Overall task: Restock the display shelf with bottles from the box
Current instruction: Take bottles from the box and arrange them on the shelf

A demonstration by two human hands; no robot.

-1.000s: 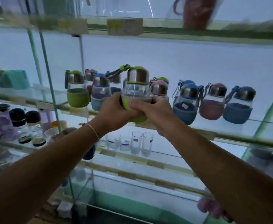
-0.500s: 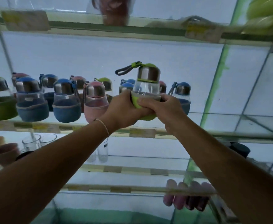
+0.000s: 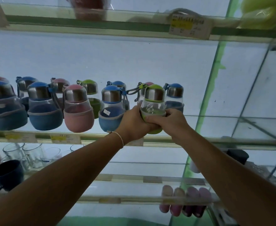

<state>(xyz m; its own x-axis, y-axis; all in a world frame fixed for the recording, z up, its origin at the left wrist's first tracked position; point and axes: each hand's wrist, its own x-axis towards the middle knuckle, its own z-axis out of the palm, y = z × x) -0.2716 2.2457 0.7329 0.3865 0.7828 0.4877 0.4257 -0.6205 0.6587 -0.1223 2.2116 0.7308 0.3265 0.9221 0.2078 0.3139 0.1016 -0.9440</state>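
Note:
A small glass bottle with a green sleeve and steel cap (image 3: 153,103) is held upright at the front edge of the glass display shelf (image 3: 223,117). My left hand (image 3: 132,123) grips its green base from the left. My right hand (image 3: 168,122) grips the base from the right, fingers curled over it. The bottle sits low at the shelf's front, right of a blue-sleeved bottle (image 3: 111,110) and in front of another blue one (image 3: 174,97). Whether its base touches the glass is hidden by my hands. The box is out of view.
Several blue, pink and green sleeved bottles (image 3: 77,108) line the same shelf to the left. To the right the glass shelf is bare up to a green upright (image 3: 210,88). Below stand drinking glasses (image 3: 31,155) and a dark mug (image 3: 6,175); pink bottles (image 3: 183,201) lie lower down.
Both hands have carried the green bottle rightward and down along the shelf, from above the row to its right end. The view has followed to the right.

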